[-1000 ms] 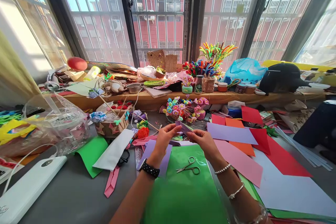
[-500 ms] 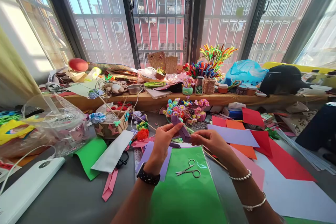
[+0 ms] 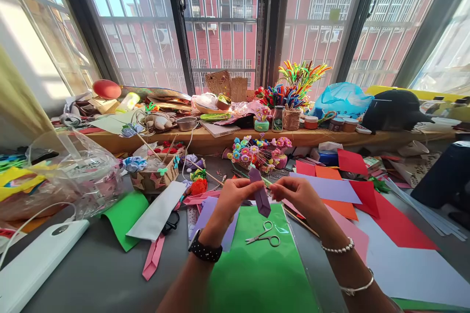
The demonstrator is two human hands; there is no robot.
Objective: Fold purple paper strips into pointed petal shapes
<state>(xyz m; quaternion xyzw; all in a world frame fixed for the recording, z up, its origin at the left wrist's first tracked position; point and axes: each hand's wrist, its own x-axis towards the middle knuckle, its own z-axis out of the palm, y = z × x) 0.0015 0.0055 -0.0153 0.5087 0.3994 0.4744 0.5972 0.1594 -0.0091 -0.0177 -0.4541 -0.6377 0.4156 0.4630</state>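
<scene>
My left hand point(image 3: 235, 198) pinches a folded purple paper strip point(image 3: 262, 201) between thumb and fingers. The strip hangs tilted, its pointed lower end over the green sheet. Just right of it is my right hand point(image 3: 295, 195), its fingers curled together and apart from the strip; nothing shows in them. Small scissors point(image 3: 265, 235) lie with blades partly apart on the green sheet point(image 3: 262, 274), below both hands. Under my left wrist lies flat purple paper point(image 3: 232, 230). A folded pink paper strip point(image 3: 153, 257) rests on the grey table further left.
Red paper point(image 3: 400, 220), orange and lilac sheets overlap at the right. A basket point(image 3: 156, 173) with paper flowers stands at the left, near black-handled scissors point(image 3: 172, 222) under white paper. A white power bank point(image 3: 46, 259) lies at the left edge. Small colourful flowers point(image 3: 249, 152) stand behind my hands.
The purple strip has turned more upright, its lower end swinging down. My right fingers have let go of its end and moved slightly away to the right.
</scene>
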